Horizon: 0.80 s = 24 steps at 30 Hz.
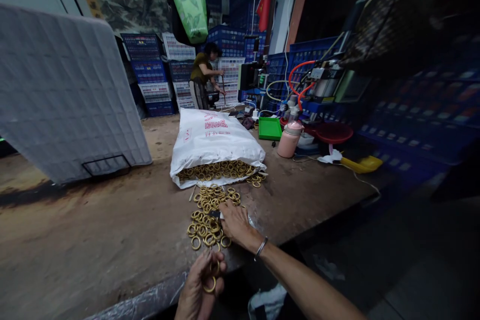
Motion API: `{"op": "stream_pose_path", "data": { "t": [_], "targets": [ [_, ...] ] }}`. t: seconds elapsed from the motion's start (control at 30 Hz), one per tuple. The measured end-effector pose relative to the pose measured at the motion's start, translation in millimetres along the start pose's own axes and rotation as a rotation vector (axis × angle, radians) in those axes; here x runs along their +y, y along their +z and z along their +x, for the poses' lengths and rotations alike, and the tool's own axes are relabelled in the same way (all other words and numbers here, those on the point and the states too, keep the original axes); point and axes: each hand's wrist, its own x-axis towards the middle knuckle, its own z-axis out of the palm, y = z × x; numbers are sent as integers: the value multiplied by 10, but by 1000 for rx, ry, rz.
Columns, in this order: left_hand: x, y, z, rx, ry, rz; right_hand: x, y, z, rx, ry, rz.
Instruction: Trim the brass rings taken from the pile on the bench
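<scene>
My left hand (202, 280), at the table's front edge, is closed around gold-coloured metal rings (210, 285); at least two show at its fingers. My right hand (238, 222) reaches over a loose pile of the same rings (204, 227), its fingers curled down. A small dark piece with a pale end (215, 214) lies at those fingertips; what it is, and whether the hand grips it, I cannot make out. Behind the pile, a white woven sack (215, 135) with red print lies on its side, its mouth towards me and full of rings.
A grey padded panel (71, 95) stands on the left of the table (112, 240). To the right are a green tray (270, 128), a pink bottle (290, 139), a red dish (333, 132) and a yellow scoop (362, 164). A co-worker (202, 72) stands behind, near stacked crates (150, 70).
</scene>
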Motion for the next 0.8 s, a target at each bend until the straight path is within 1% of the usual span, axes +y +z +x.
{"op": "stream_pose_path", "data": {
  "t": [0.07,0.13,0.2,0.3,0.4,0.5,0.6,0.63,0.7,0.77,0.8],
  "targets": [
    [7,9,36,14,22,7,15,-26,-16,23,-11,33],
    [12,35,67,-10,84,45,16,-75,-51,61,-21,107],
    [8,64,100,-24,163,101,-4,-130,-110,105,-23,223],
    [-24,90,164,21,273,194,-71,-170,-230,124,-3,434],
    [-68,93,223,43,341,265,-142,-141,-344,106,14,633],
    [-97,86,250,43,360,290,-174,-106,-407,96,14,764],
    [-94,73,241,105,386,375,-158,-119,-425,43,9,856],
    [-87,71,230,128,422,438,-147,-128,-426,18,8,882],
    [-67,71,203,150,538,581,-124,-137,-430,-24,5,905],
    [-49,75,177,132,654,690,-108,-127,-434,-54,-1,878],
    [-44,76,169,115,685,721,-103,-118,-437,-64,0,859]
  ]
}}
